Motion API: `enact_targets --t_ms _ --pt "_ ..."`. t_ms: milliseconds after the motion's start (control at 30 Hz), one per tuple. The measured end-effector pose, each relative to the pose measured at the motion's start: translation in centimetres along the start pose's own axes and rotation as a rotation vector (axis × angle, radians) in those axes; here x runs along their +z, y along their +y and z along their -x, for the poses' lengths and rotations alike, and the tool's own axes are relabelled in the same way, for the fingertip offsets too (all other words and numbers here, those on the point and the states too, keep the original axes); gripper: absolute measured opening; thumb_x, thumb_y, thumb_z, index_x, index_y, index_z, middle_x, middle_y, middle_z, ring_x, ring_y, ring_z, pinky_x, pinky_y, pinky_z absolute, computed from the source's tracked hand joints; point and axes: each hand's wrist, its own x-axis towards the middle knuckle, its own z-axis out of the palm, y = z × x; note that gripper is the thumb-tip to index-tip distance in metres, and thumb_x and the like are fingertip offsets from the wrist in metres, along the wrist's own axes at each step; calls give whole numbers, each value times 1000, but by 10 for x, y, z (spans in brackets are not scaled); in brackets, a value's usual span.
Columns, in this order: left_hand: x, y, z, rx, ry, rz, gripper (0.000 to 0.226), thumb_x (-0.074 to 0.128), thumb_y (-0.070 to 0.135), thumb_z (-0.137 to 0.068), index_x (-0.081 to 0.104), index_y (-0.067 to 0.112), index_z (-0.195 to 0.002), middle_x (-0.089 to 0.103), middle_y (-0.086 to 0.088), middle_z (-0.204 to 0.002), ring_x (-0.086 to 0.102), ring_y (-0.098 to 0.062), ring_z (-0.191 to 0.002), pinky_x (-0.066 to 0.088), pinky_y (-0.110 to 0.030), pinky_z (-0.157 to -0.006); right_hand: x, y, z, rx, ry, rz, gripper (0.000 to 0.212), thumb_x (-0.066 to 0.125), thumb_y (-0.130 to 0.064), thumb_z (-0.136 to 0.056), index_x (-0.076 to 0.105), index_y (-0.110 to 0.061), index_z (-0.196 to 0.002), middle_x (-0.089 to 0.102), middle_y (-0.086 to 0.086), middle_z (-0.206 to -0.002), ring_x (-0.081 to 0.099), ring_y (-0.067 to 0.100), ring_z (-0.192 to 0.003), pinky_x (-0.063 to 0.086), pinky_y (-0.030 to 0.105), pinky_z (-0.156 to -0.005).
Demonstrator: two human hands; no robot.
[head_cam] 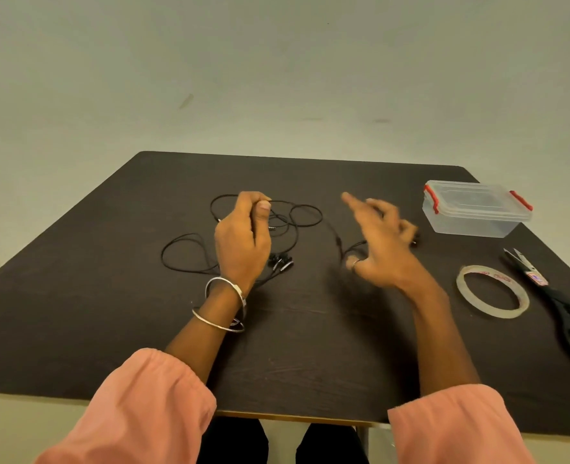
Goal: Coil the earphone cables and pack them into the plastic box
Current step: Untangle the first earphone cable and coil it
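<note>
Black earphone cables [305, 214] lie in loose tangled loops on the dark table [109, 296], with earbuds [280, 261] near its middle. My left hand [243, 239] pinches a strand of the cable between thumb and fingers, just above the tangle. My right hand [380, 242] hovers over the right end of the cable, blurred, with its fingers spread and holding nothing. The clear plastic box [476, 209] with red clips and its lid on sits at the far right of the table, apart from both hands.
A roll of clear tape [492, 291] lies flat to the right of my right hand. Black scissors [558, 303] lie along the table's right edge. The wall stands just behind the table's far edge.
</note>
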Motion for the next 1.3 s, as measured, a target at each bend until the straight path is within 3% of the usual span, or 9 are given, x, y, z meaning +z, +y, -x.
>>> enact_targets --t_ms 133,233,333,467,633,767,967,1167,1300 --pt "3 8 4 114 -134 38 16 47 20 -99 60 10 -99 50 9 -59 45 -6 -49 33 -15 -49 19 -17 -4 -205 13 -200 79 58 -48 -82 21 -31 -149 43 -20 -134 26 0 -127 16 30 -101" --pt "5 9 4 171 -185 37 15 48 19 -98 60 10 -99 52 4 -59 46 -10 -50 36 -24 -47 32 -23 -11 -237 77 -377 33 53 -26 -95 54 -17 -127 67 -10 -95 61 4 -94 44 36 -89" --pt "3 3 1 143 -174 44 14 53 20 -97 64 13 -94 58 4 -62 51 -9 -53 41 -27 -48 26 -19 -13 -184 320 -455 18 49 -10 -97 66 -5 -101 59 -19 -73 57 -6 -66 39 10 -62" --pt "0 -5 -5 124 -171 28 14 57 20 -95 68 13 -90 60 11 -70 55 -9 -62 45 -28 -56 9 -5 -10 -1 648 -546 20 44 -14 -99 63 -10 -99 61 0 -75 48 4 -56 34 18 -49" --pt "-1 -11 -8 147 -162 -13 14 56 14 -94 68 11 -89 62 9 -82 51 -13 -75 42 -26 -68 -8 16 -11 448 1108 -762 24 36 -19 -101 59 -10 -102 58 -10 -87 54 -2 -76 44 13 -65" --pt "2 -13 -7 129 -160 -20 12 57 12 -94 68 11 -89 63 8 -82 47 1 -77 39 -26 -69 -7 27 -5 590 832 -194 32 44 -21 -94 56 -17 -123 58 7 -122 50 24 -114 40 41 -93" --pt "6 -8 -2 215 -210 -32 9 61 10 -92 69 10 -88 60 5 -73 33 3 -70 33 -26 -66 20 -17 -6 -132 369 95 73 52 -31 -75 35 -23 -146 38 -2 -148 29 21 -128 21 40 -97" --pt "9 -7 0 305 -336 -27 20 56 27 -92 69 13 -88 61 0 -70 37 -9 -66 32 -26 -64 38 -28 -14 -282 260 101 17 51 -33 -95 64 -29 -105 57 -16 -87 48 10 -97 13 32 -76" --pt "9 -10 -1 246 -316 -6 16 58 23 -94 70 14 -88 63 7 -77 40 1 -72 32 -21 -68 28 -15 -16 -128 530 18 17 51 -18 -89 67 -24 -89 62 -14 -78 51 14 -82 15 33 -75"
